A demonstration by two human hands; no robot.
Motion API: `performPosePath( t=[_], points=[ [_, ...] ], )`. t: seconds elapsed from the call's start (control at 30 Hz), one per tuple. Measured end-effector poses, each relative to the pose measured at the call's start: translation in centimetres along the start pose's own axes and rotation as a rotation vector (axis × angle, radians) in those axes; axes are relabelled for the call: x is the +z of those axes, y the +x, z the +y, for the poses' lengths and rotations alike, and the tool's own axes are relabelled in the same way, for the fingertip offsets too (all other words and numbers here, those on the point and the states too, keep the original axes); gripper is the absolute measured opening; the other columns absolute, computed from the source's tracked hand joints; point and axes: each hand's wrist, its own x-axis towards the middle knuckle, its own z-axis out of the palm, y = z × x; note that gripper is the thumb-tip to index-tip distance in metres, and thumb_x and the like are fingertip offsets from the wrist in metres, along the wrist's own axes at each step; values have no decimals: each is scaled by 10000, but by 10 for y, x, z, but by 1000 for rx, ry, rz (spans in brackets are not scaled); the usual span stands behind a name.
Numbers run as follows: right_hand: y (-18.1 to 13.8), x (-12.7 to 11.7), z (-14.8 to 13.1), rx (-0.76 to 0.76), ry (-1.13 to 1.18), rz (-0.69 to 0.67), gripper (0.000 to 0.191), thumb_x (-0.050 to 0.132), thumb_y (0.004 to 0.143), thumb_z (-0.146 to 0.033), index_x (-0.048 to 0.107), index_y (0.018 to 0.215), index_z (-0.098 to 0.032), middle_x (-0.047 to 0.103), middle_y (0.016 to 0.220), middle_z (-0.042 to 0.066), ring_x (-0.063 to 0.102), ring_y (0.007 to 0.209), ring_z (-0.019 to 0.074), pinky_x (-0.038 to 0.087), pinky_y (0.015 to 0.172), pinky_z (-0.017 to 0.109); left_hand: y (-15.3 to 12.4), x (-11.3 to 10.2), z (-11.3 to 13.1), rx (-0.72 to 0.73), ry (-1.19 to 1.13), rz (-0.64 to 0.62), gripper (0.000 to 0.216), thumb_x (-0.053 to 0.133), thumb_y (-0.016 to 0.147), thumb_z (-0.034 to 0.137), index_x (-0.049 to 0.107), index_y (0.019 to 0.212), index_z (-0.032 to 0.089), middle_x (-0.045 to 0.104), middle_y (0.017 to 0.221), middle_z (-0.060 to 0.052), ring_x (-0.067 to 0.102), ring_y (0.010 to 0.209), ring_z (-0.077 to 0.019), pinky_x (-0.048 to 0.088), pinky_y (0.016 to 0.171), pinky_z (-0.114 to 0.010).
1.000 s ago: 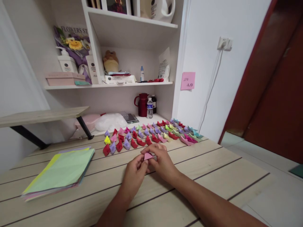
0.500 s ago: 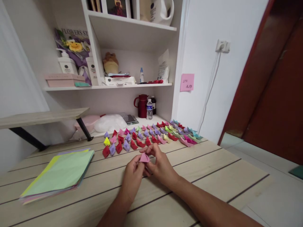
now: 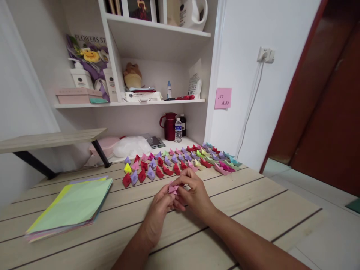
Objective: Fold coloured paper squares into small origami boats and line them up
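Observation:
Both my hands meet over the wooden table point(image 3: 253, 213), pinching a small pink folded paper piece point(image 3: 172, 188). My left hand point(image 3: 159, 213) grips it from below and the left, fingers curled. My right hand point(image 3: 194, 195) holds it from the right, fingertips closed on its top edge. Only a little of the pink paper shows between the fingers. Just beyond the hands lie rows of several small folded paper boats point(image 3: 180, 161) in red, purple, pink, yellow and green.
A stack of coloured paper sheets point(image 3: 70, 206) lies on the table at left. Behind are white shelves point(image 3: 129, 102) with bottles, a red jug point(image 3: 169, 125) and a water bottle point(image 3: 178, 130). A wooden ledge point(image 3: 50, 138) juts out at left. A red door point(image 3: 323, 105) stands at right.
The pink piece has been pressed smaller between my fingers, and my right fingers have closed over its top. Both hands stayed at the same spot.

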Motion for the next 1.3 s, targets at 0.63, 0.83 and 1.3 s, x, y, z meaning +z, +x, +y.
performPosePath(
  t=[0.63, 0.83, 1.3],
  points=[
    [5, 0, 6, 222, 268, -153, 216, 619, 792, -157, 672, 992, -220, 553, 890, 5, 516, 701, 131, 415, 644, 271, 11, -9, -4, 0, 11, 105, 301, 651, 830, 469, 626, 855, 171, 613, 657, 7, 531, 608, -109, 414, 613, -245],
    [9, -3, 4, 365, 478, -180, 291, 631, 824, -318, 596, 1100, -233, 561, 904, -3, 559, 694, 125, 462, 679, 282, 11, -11, -1, -6, -8, 146, 326, 664, 814, 483, 648, 872, 162, 615, 650, 3, 514, 597, -102, 385, 598, -236],
    [4, 2, 13, 509, 428, -307, 634, 417, 853, -768, 580, 712, -171, 579, 580, -5, 513, 452, 106, 397, 464, 235, 12, -13, -1, 7, -3, 193, 323, 692, 787, 486, 643, 776, 168, 638, 660, -6, 518, 591, -104, 391, 615, -241]
  ],
)
